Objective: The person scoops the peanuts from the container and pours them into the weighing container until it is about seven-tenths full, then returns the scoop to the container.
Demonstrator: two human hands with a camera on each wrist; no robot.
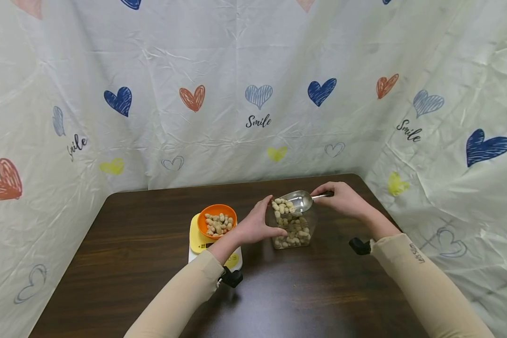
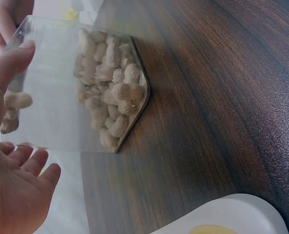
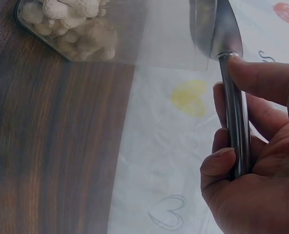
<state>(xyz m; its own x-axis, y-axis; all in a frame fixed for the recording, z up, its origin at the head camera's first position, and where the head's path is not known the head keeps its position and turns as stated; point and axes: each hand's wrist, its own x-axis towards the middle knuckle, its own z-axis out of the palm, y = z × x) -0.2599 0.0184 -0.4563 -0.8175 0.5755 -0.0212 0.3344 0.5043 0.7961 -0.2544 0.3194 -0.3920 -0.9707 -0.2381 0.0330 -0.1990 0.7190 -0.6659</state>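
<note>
A clear plastic container (image 2: 54, 83) stands on the table, its lower part filled with peanuts (image 1: 294, 232). My left hand (image 1: 255, 226) steadies it, thumb across the near side and fingers round the left side. At the container's mouth, a metal scoop (image 1: 302, 201) carries a heap of peanuts (image 1: 283, 205). My right hand (image 1: 339, 199) grips the scoop by its handle (image 3: 236, 117), thumb near the bowl of the scoop. Left of the container, an orange bowl (image 1: 200, 226) with peanuts (image 1: 218, 224) sits on a yellow and white kitchen scale (image 1: 198, 241).
The dark wooden table (image 1: 143, 249) carries all of these things. A white curtain (image 1: 219, 51) printed with hearts hangs behind it and along both sides. My left forearm (image 1: 185, 291) passes over the scale's near right part.
</note>
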